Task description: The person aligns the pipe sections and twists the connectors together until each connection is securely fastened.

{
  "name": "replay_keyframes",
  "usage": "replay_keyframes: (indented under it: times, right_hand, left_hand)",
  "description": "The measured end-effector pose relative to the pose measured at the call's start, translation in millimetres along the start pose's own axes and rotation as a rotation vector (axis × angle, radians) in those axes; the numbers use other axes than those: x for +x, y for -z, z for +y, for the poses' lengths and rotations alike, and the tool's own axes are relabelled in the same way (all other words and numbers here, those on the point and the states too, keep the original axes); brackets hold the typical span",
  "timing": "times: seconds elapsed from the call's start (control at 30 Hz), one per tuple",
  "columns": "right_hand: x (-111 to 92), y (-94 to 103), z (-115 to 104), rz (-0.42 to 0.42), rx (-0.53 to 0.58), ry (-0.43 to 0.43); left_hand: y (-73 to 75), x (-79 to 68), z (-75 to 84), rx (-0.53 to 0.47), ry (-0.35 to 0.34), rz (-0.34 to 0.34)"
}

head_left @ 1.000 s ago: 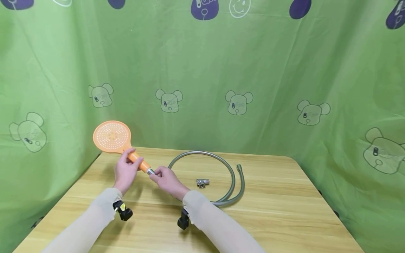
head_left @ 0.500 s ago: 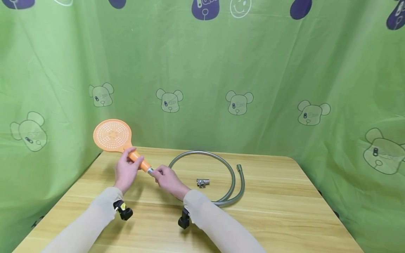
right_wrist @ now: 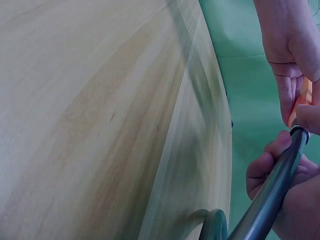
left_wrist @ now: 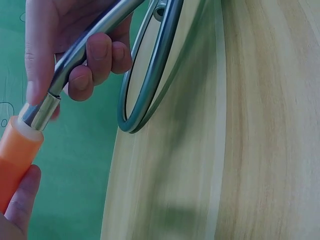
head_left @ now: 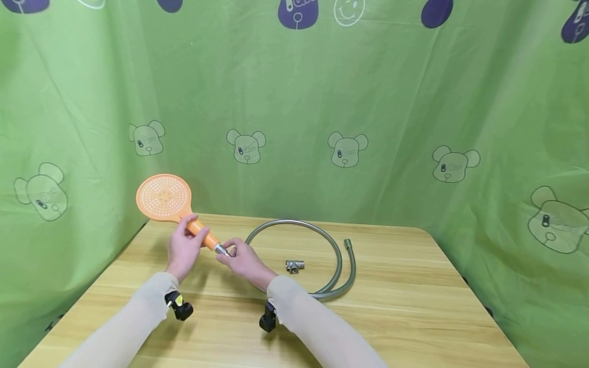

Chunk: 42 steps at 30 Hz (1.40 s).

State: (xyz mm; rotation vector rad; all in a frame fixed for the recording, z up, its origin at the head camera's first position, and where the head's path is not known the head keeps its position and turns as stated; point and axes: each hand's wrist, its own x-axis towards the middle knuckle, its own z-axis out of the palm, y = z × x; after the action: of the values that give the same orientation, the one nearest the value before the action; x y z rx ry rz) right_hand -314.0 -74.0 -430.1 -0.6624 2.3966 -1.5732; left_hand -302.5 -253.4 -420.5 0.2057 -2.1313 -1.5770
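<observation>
An orange shower head (head_left: 164,198) with a round, perforated face is held above the table's left side. My left hand (head_left: 181,250) grips its handle, face toward me. At the handle's lower end sits a silver hose nut (left_wrist: 45,111), right against the pale collar. My right hand (head_left: 246,263) pinches the hose end there, thumb and fingers around the nut. The grey metallic shower hose (left_wrist: 75,56) runs back through my right hand. Its remaining length loops over the table, and the free end (head_left: 347,244) lies to the right.
Inside the hose loop lies a small metal tee valve (head_left: 294,266). The wooden table (head_left: 414,296) stands against a green curtain (head_left: 294,189) with cartoon bear prints on three sides. Each wrist carries a small black camera mount (head_left: 267,319).
My right thumb and fingers have shifted on the hose nut, so more of the nut shows now. The left hand, shower head, hose loop and tee valve have stayed nearly still.
</observation>
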Motion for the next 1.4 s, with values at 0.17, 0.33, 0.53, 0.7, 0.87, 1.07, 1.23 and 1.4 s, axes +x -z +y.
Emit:
replay_keyframes:
  times: [0.17, 0.33, 0.53, 0.7, 0.87, 1.07, 1.23, 1.4]
  right_hand:
    - [-1.4, 1.1, -1.2, 0.026, 0.003, 0.002]
    - [-1.4, 0.7, -2.4, 0.004, -0.008, 0.012]
    - [0.1, -2.0, -1.7, -0.001, 0.007, -0.017]
    - [-0.4, -1.1, -2.0, 0.017, 0.012, -0.022]
    - [-1.0, -0.5, -0.8, 0.025, -0.002, 0.001]
    - [-1.5, 0.0, 0.2, 0.015, -0.014, 0.014]
    - [0.3, -1.2, -0.4, 0.008, -0.013, 0.008]
    - [0.0, -1.4, -0.3, 0.015, -0.005, 0.002]
  left_hand:
    - [-0.6, 0.7, 2.3, 0.002, -0.006, 0.001]
    - [1.3, 0.1, 0.1, -0.005, 0.002, 0.005]
    - [2.4, -0.8, -4.4, -0.010, -0.003, 0.005]
    - [1.2, -0.5, -2.1, -0.011, 0.003, 0.008]
    - [1.0, -0.3, -0.7, 0.003, 0.005, 0.012]
    - [1.1, -0.1, -1.4, 0.000, 0.009, 0.012]
    - [1.3, -0.2, -3.6, -0.003, 0.013, 0.016]
    - [1.6, -1.1, -3.7, 0.008, 0.002, 0.018]
